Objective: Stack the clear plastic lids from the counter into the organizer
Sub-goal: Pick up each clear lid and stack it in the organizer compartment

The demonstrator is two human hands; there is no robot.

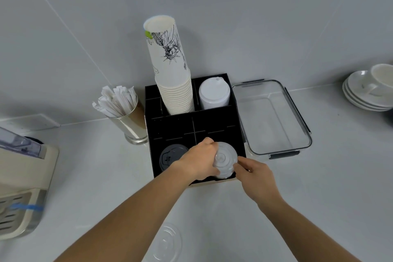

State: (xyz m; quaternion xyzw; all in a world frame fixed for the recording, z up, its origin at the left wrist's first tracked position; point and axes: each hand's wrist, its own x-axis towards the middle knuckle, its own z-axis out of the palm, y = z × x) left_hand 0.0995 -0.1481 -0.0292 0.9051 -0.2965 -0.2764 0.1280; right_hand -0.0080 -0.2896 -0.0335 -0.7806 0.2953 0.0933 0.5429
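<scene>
A stack of clear plastic lids point(225, 159) sits tilted in the front right compartment of the black organizer point(174, 125). My left hand point(200, 159) grips the stack from its left side. My right hand point(253, 173) pinches the stack's right edge with its fingertips. One more clear lid point(165, 242) lies flat on the white counter near the bottom, between my forearms. The front left compartment holds dark lids point(170, 157).
The organizer's back compartments hold a tall stack of paper cups point(172, 74) and white lids point(213, 94). A metal cup of wrapped straws point(125, 108) stands left of it, an empty clear container point(274, 119) right. Saucers with a cup point(370, 89) sit far right, a machine point(21, 187) far left.
</scene>
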